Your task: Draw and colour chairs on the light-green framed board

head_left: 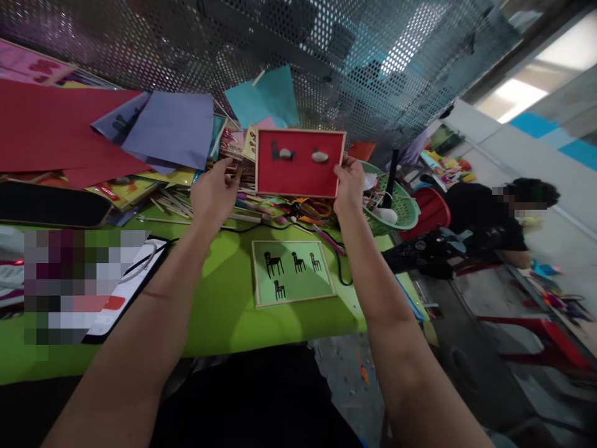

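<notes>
My right hand (349, 183) grips the right edge of a red framed picture (301, 177), thumb in front. Two pale stones are on its red face, with a dark shape beside the left one. To the left of this frame, my left hand (214, 193) is half curled with its fingers apart, near the clutter of sticks; I see nothing clearly held in it. Below, a green framed picture (293, 292) with several black chair shapes lies flat on the green tabletop (219, 323).
Purple paper (170, 130), red paper (60, 124) and blue paper (265, 96) lie at the back, before a perforated metal panel (345, 68). A green basket (405, 211) stands at right, a clipboard (105, 320) at left. Beyond, a person in black (476, 211) leans over another table.
</notes>
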Action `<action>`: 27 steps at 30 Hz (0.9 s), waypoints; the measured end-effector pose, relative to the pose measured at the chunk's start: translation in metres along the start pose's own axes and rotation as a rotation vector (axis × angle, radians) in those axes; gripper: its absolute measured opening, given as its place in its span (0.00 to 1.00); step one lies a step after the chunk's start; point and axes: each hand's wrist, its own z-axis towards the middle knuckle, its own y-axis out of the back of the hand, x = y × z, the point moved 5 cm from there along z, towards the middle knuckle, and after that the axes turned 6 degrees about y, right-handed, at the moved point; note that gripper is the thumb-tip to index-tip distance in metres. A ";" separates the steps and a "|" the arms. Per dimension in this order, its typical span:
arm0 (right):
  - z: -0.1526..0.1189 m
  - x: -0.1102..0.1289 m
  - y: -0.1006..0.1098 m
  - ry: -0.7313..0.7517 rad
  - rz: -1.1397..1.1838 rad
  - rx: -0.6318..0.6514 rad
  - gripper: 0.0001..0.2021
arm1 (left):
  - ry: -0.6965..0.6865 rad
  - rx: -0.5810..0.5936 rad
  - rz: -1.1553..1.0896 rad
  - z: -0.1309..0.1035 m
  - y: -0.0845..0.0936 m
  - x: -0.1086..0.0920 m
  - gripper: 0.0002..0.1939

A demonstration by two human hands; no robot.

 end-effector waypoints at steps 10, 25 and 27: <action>0.058 -0.034 -0.020 -0.085 -0.293 0.094 0.17 | 0.036 0.144 0.270 0.012 0.003 0.018 0.15; -0.017 0.025 -0.040 0.188 -0.284 0.296 0.14 | -0.123 0.409 0.447 0.010 -0.021 0.018 0.04; -0.032 0.038 -0.047 0.193 -0.225 0.368 0.14 | -0.133 0.437 0.409 0.007 -0.024 0.012 0.04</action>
